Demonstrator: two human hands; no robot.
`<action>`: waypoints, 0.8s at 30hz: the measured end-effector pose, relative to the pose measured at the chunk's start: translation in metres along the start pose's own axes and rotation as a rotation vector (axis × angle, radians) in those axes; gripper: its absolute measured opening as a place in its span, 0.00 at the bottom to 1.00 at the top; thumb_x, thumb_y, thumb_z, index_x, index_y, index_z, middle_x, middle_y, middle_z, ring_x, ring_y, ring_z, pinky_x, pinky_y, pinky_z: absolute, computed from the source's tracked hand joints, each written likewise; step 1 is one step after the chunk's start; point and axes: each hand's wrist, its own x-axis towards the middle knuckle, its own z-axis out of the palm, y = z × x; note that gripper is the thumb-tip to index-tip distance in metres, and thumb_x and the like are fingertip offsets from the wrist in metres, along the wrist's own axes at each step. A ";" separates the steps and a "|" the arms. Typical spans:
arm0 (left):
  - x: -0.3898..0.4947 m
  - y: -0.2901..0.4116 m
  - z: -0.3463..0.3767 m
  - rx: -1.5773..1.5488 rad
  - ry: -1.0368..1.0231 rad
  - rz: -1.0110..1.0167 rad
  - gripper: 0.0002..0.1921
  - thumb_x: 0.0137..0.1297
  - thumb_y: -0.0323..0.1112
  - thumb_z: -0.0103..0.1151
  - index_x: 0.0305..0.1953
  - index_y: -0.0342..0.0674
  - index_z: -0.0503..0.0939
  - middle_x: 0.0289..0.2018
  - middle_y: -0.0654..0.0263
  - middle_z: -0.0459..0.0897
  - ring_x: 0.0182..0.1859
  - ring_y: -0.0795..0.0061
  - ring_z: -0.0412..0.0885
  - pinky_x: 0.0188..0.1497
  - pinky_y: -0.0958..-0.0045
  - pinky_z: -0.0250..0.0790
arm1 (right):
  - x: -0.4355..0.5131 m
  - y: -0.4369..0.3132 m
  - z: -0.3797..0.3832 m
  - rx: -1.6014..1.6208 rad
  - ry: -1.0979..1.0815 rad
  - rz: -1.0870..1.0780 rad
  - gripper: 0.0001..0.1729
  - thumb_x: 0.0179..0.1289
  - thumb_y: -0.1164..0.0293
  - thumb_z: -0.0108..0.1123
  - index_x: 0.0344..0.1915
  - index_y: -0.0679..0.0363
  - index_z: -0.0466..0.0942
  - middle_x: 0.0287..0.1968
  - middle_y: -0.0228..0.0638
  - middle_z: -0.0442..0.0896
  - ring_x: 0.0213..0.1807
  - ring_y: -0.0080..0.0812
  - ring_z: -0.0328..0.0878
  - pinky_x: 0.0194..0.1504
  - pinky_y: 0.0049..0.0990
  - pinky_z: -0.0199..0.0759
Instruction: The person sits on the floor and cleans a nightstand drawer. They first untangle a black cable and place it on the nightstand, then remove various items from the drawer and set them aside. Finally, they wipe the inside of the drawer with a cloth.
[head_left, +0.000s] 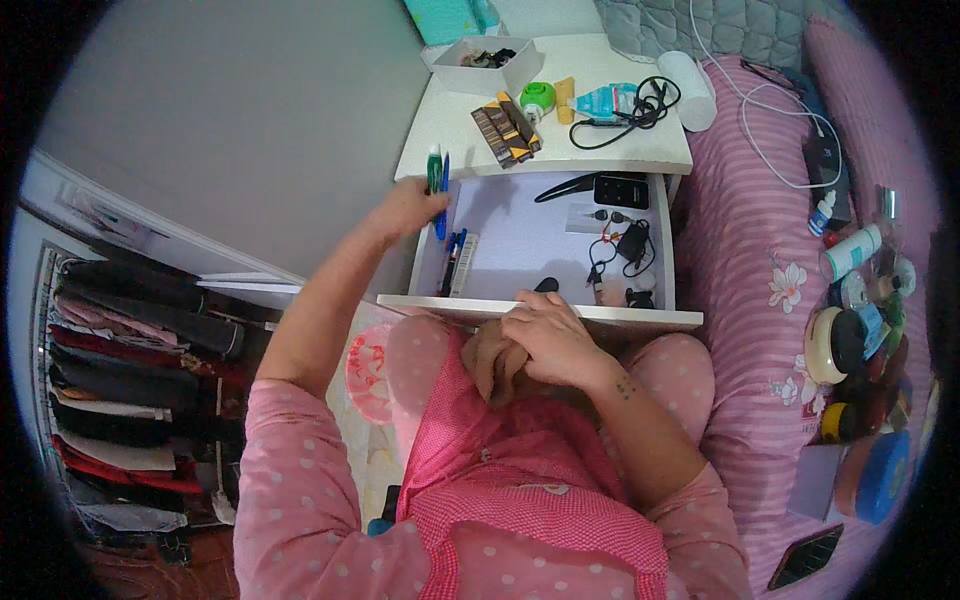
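Note:
My left hand (411, 207) grips a blue pen (442, 199) and a green-and-white tube-like item (434, 169) upright at the left rim of the open white drawer (510, 232). My right hand (551, 337) rests by the drawer's front panel, closed on a brown cloth (491, 360). Inside the drawer, more pens (451, 262) lie beside a white strip (465, 264) at the left. A black device (621, 191), a black curved item (566, 187) and a charger with cables (634, 240) lie at the right. A small black item (547, 285) touches the front.
On the white tabletop (427, 142) stand a white box (486, 67), brown cartons (506, 131), a green-capped bottle (537, 99) and a coiled black cable (652, 105). Bottles and jars (825, 345) crowd the striped bed at right. Folded clothes (127, 375) fill a rack at left.

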 end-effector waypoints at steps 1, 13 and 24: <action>0.006 0.014 -0.008 0.049 0.027 -0.017 0.19 0.63 0.48 0.60 0.31 0.33 0.77 0.21 0.66 0.75 0.20 0.78 0.70 0.20 0.73 0.62 | 0.000 0.000 -0.001 -0.002 -0.005 -0.007 0.16 0.39 0.72 0.64 0.34 0.58 0.79 0.42 0.33 0.80 0.55 0.40 0.69 0.53 0.37 0.61; 0.113 0.091 0.009 -0.373 0.004 -0.201 0.15 0.61 0.40 0.61 0.24 0.38 0.72 0.17 0.67 0.68 0.15 0.79 0.62 0.14 0.77 0.48 | 0.001 0.002 -0.005 0.130 -0.089 0.059 0.21 0.37 0.73 0.64 0.38 0.57 0.78 0.45 0.35 0.80 0.62 0.45 0.65 0.59 0.38 0.58; 0.117 0.033 0.004 -0.363 0.194 -0.326 0.12 0.56 0.34 0.63 0.21 0.36 0.73 0.17 0.64 0.72 0.16 0.74 0.70 0.14 0.68 0.59 | 0.002 -0.001 -0.011 0.144 -0.071 0.031 0.21 0.36 0.74 0.64 0.38 0.57 0.77 0.44 0.35 0.80 0.60 0.42 0.66 0.56 0.37 0.59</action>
